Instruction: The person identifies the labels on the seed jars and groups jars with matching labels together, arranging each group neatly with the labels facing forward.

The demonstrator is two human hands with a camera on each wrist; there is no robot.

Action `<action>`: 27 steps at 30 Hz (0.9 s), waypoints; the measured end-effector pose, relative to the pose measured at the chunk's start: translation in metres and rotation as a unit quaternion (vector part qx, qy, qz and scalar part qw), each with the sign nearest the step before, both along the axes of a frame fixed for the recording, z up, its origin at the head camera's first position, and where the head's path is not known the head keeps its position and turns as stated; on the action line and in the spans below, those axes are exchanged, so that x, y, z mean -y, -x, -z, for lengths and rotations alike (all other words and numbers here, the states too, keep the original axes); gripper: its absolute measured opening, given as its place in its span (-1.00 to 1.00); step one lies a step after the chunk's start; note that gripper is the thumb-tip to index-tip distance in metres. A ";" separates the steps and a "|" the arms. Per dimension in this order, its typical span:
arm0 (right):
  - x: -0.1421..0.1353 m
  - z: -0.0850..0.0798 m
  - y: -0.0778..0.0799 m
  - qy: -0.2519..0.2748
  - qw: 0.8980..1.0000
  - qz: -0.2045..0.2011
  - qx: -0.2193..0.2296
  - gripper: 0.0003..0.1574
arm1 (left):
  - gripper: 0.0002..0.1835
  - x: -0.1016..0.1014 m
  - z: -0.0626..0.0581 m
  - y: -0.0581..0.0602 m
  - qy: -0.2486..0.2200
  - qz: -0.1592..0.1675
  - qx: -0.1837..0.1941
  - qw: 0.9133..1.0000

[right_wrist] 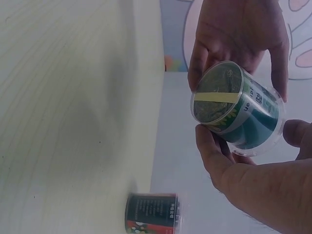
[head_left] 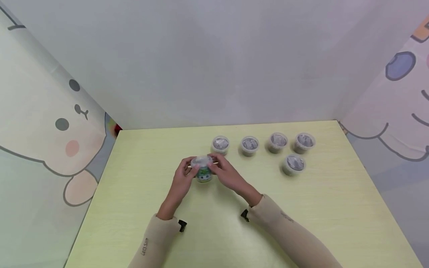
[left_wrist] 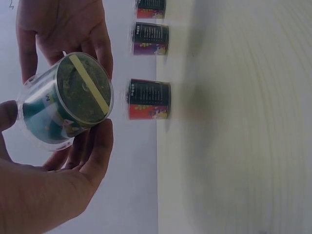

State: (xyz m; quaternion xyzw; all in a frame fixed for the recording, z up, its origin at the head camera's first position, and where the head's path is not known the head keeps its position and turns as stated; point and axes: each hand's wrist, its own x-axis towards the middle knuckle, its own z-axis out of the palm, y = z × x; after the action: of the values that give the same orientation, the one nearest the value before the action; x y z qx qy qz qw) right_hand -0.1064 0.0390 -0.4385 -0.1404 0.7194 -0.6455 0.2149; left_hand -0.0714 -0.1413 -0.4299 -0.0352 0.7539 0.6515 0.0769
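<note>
Both hands hold a lidded clear plastic cup [head_left: 203, 174] with a green label, in front of the person and raised off the table. My left hand [head_left: 181, 181] grips one side, its thumb near the rim. From the other side my right hand [head_left: 228, 174] grips it, thumb and fingers up at the lid. In the left wrist view, the base of the cup [left_wrist: 84, 88] shows dark greenish contents and a pale yellow strip across it. Teal and green print covers the side of the cup [right_wrist: 251, 114] in the right wrist view.
Several lidded cups stand toward the back and right of the pale wooden table [head_left: 140, 156], among them a near one [head_left: 294, 165] and a back-left one [head_left: 220, 144]. Black labels with red show on a cup [left_wrist: 149, 99]. A white wall [head_left: 214, 67] rises behind.
</note>
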 end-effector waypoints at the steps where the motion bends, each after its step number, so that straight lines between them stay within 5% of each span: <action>1: 0.003 0.000 0.001 -0.003 1.000 -0.001 -0.001 -0.49 | -0.52 0.004 0.005 0.001 -0.003 0.000 0.000 1.000; 8: 0.021 0.005 0.005 -0.025 1.000 -0.013 -0.003 -0.49 | -0.46 0.025 0.020 0.002 -0.004 -0.002 -0.007 1.000; 27: 0.062 0.016 0.012 -0.052 0.998 -0.026 -0.021 -0.45 | -0.44 0.068 0.027 0.006 0.020 0.005 0.001 1.000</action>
State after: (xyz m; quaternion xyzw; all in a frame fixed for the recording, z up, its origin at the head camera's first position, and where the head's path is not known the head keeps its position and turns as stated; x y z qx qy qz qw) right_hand -0.1184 -0.0225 -0.4550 -0.1615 0.7526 -0.5980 0.2235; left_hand -0.0770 -0.2097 -0.4566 -0.0330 0.7671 0.6357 0.0801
